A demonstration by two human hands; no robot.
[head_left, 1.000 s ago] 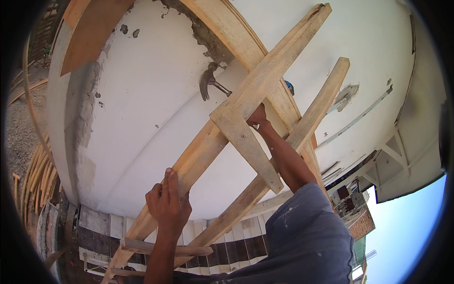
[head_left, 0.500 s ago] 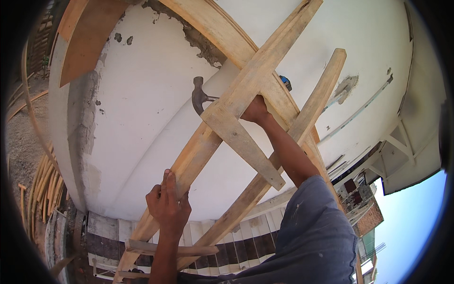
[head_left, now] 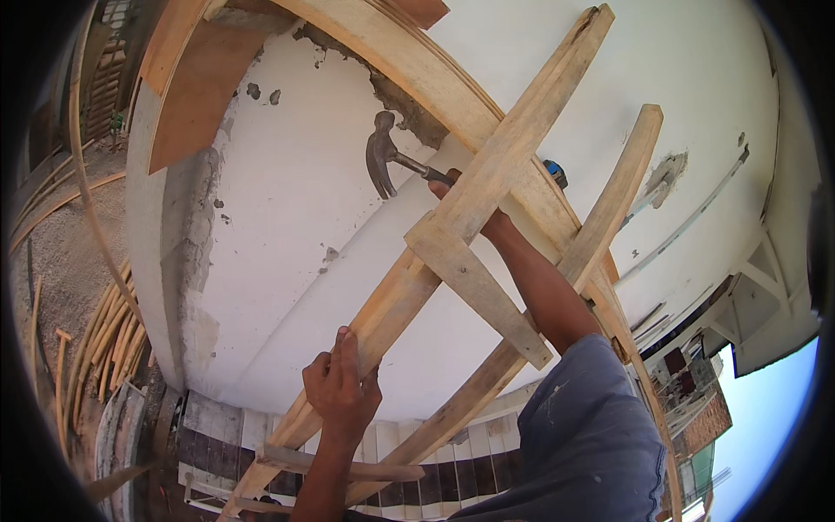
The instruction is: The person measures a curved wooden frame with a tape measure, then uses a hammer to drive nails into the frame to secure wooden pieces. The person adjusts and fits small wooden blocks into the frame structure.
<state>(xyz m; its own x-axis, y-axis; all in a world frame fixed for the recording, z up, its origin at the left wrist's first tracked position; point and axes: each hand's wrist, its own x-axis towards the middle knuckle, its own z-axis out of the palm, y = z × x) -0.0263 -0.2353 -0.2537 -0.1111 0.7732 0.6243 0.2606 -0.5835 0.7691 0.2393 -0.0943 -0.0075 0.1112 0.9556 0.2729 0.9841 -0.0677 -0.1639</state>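
My left hand (head_left: pixel 341 393) grips the near rail of a rough wooden ladder (head_left: pixel 487 187) that leans against a white plastered wall (head_left: pixel 296 200). My right hand (head_left: pixel 452 187) reaches between the rails, mostly hidden behind the near rail, and holds a claw hammer (head_left: pixel 387 161) by its handle, the steel head standing close to the wall. A short wooden rung (head_left: pixel 478 287) crosses the rails just below that hand. My right arm in a blue sleeve (head_left: pixel 591 435) stretches up from the lower right.
A curved wooden arch form (head_left: pixel 417 61) runs along the wall above the hammer, with broken plaster at its edge. Thin bent wooden strips (head_left: pixel 104 339) lie piled at the left. Dark and white tiles (head_left: pixel 217 444) line the wall's base. Rooftops (head_left: pixel 696 409) show at the right.
The view has shifted and the hammer head now stands clear of the near rail beside the wall. My left hand keeps its grip on the rail.
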